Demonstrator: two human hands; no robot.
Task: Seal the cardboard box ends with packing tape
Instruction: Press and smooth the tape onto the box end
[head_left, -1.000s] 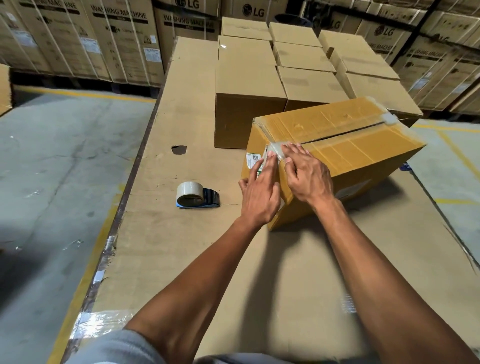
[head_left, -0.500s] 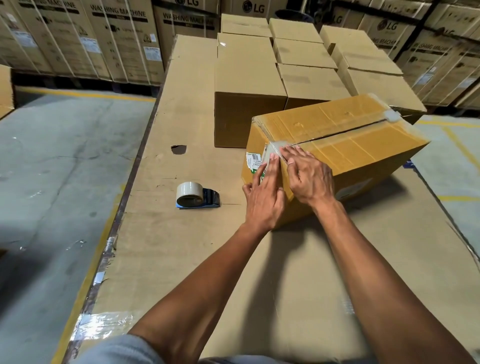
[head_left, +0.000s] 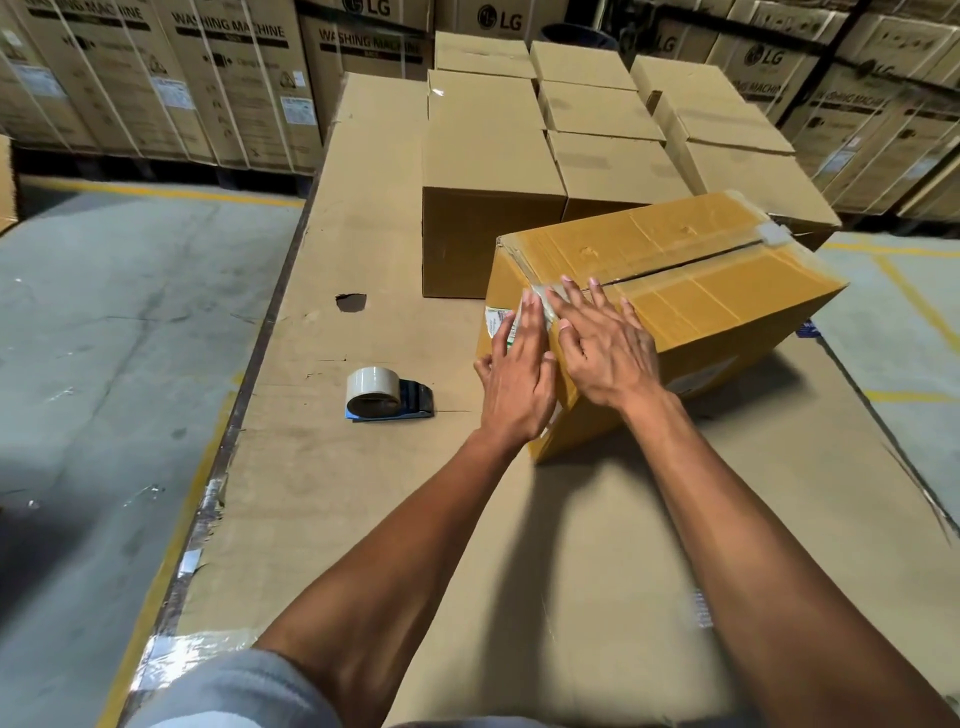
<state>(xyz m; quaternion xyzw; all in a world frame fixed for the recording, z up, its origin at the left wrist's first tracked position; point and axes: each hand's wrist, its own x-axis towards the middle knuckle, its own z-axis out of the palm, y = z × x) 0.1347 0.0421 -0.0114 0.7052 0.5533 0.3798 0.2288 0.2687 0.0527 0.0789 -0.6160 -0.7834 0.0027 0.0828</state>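
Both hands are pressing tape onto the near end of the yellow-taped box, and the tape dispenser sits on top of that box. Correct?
Not quite. In the head view the tape dispenser lies on the cardboard work surface to the left of the box. The left hand and right hand do press the tape there.

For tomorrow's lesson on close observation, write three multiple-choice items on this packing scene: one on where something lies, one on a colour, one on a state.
1. Where does the tape dispenser lie?
A. On top of the box
B. On the cardboard-covered table, left of the box
C. In the right hand

2. What colour is the dispenser's body?
A. Blue
B. Red
C. Yellow

3. What are the hands doing?
A. Both lie flat on the near end of the box
B. Both hang clear of the box
C. One lifts the box

Answers: 1 B, it rests on the table beside the box, untouched. 2 A, the frame behind the roll is blue. 3 A, the left hand and right hand press open-palmed at the taped corner.
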